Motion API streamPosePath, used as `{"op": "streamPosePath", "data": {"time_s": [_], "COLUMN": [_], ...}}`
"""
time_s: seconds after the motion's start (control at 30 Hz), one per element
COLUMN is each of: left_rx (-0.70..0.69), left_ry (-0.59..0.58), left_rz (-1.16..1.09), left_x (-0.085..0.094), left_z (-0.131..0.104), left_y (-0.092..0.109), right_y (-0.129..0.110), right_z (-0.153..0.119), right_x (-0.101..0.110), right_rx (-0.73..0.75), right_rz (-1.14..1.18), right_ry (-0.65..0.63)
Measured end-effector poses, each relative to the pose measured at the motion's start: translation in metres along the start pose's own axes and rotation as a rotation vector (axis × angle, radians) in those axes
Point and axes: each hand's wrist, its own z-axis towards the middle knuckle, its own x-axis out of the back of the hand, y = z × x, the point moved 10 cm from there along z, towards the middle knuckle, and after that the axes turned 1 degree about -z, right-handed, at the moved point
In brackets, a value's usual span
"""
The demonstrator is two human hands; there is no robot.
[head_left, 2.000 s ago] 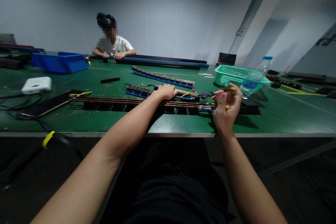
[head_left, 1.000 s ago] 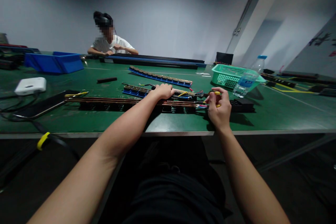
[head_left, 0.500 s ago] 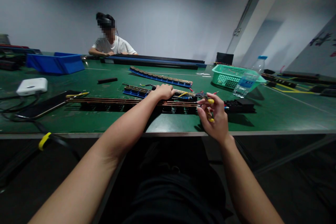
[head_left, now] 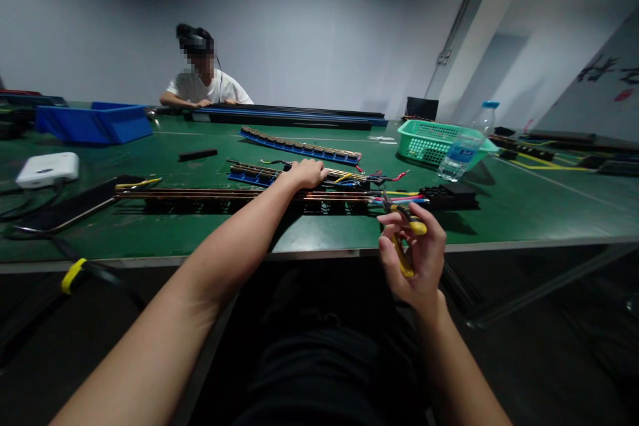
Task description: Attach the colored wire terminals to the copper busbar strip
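Note:
My right hand (head_left: 419, 259) is wrapped round a pair of pliers (head_left: 412, 221) with yellow and black handles. The handles are spread, and the dark jaws point up and left beside the wire end of a long black strip (head_left: 229, 196) with copper-coloured rods. Red, yellow and blue wires (head_left: 404, 198) run from that strip to a black block (head_left: 446, 197). My left hand (head_left: 308, 174) presses down with bent fingers on a shorter blue-based strip (head_left: 254, 176) behind the long one; its fingertips are partly hidden. Loose wires with a red end (head_left: 399, 176) stick out to the right.
Another blue strip (head_left: 299, 146) lies farther back. A green basket (head_left: 424, 143) and a water bottle (head_left: 462, 153) stand right; a blue bin (head_left: 94, 123), white box (head_left: 47, 170) and dark flat panel (head_left: 70, 203) are left. Across the table (head_left: 309, 236), a person (head_left: 207, 88) works at long rails.
My right hand has drawn back from the long strip toward the table edge, with the pliers still in it. My left hand stays on the strip. The view has shifted slightly.

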Motion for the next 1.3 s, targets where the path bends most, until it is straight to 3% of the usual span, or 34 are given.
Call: {"op": "streamPosePath", "data": {"time_s": [0.37, 0.57, 0.73, 0.93, 1.03, 1.13, 1.3], "left_rx": [0.016, 0.013, 0.023, 0.048, 0.049, 0.058, 0.063], "left_ry": [-0.003, -0.002, -0.001, -0.001, 0.001, -0.006, -0.012], "left_rz": [-0.003, -0.032, -0.056, -0.047, -0.049, -0.053, -0.054], "left_x": [0.0, 0.002, 0.001, 0.001, 0.003, 0.005, 0.006], "left_z": [-0.001, -0.005, -0.005, -0.003, -0.005, -0.009, -0.011], "left_y": [-0.001, 0.001, -0.001, -0.003, -0.002, -0.001, 0.0], "right_y": [0.002, 0.016, 0.028, 0.017, 0.018, 0.022, 0.027], "right_z": [0.004, 0.002, 0.006, 0.003, 0.001, 0.001, 0.002], "right_x": [0.006, 0.007, -0.014, -0.043, -0.05, -0.048, -0.037], "right_rx": [-0.037, -0.068, -0.118, 0.108, 0.145, 0.058, -0.2], "right_rz": [0.053, 0.057, -0.048, -0.335, -0.401, -0.351, -0.055], "right_ry": [0.039, 0.032, -0.156, -0.397, -0.487, -0.52, -0.456]}}
